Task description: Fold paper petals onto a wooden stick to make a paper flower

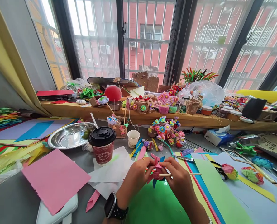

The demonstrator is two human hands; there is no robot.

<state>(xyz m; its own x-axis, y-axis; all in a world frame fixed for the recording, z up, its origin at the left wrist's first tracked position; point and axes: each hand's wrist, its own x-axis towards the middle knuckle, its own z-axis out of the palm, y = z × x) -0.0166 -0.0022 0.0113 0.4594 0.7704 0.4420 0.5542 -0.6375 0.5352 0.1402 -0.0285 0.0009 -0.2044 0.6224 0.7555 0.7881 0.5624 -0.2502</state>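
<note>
You have the folded pink and blue paper (pixel 158 166) between your two hands, above the green round object (pixel 160 203); your left hand (pixel 138 171) pinches its left side. Your right hand (pixel 179 171) grips the pale stick (pixel 164 175) and is nearer to it; the stick lies sideways, its left tip at the paper, whether touching I cannot tell

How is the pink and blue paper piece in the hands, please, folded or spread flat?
Folded: held between the left hand and right hand, the paper piece shows pointed flaps sticking out.
</note>
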